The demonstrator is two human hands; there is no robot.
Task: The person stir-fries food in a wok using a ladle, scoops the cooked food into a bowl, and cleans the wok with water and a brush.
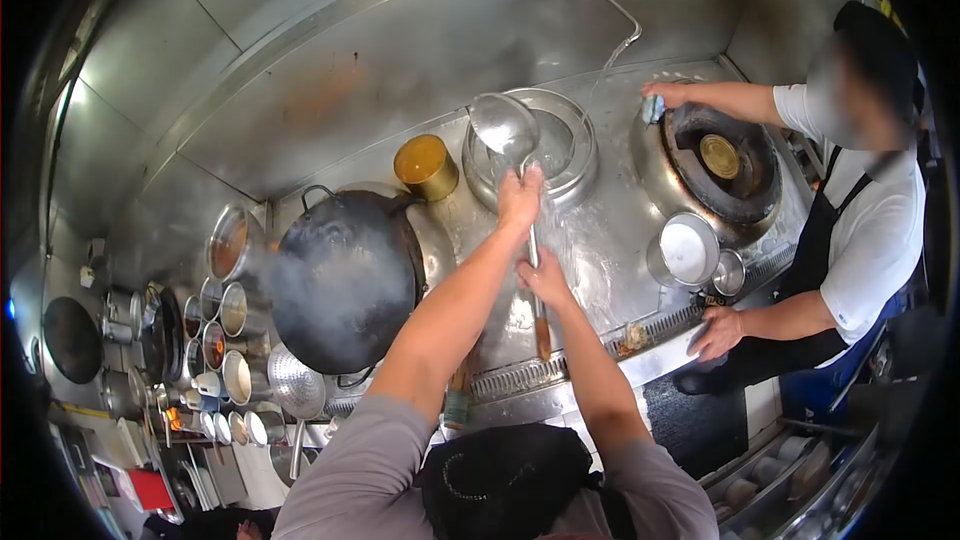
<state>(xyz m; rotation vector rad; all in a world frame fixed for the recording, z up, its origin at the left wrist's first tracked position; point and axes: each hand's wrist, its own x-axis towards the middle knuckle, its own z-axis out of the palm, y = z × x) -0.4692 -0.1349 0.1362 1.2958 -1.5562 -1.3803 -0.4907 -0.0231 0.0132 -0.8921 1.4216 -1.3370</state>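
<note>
A big metal ladle (pixel 503 127) stretches away from me, its round bowl over the near-left rim of a round metal basin (pixel 590 155) with water in it. Higher on the handle, close to the bowl, my left hand (pixel 520 197) is closed round it. Lower down, my right hand (pixel 546 278) grips the same handle, and its wooden end (pixel 542 338) sticks out below. A dark wok (pixel 345 285) gives off steam or smoke left of my arms. Between wok and basin stands a brass-coloured pot (pixel 426 167) with something orange inside.
A co-worker (pixel 860 210) at the right holds a cloth (pixel 653 108) at the rim of a burner ring (pixel 665 175). Nearby are a white-filled pot (pixel 685 250) and running tap (pixel 630 35). A perforated strainer (pixel 296 380) and several seasoning containers (pixel 240 377) stand left. The counter (pixel 600 230) is wet.
</note>
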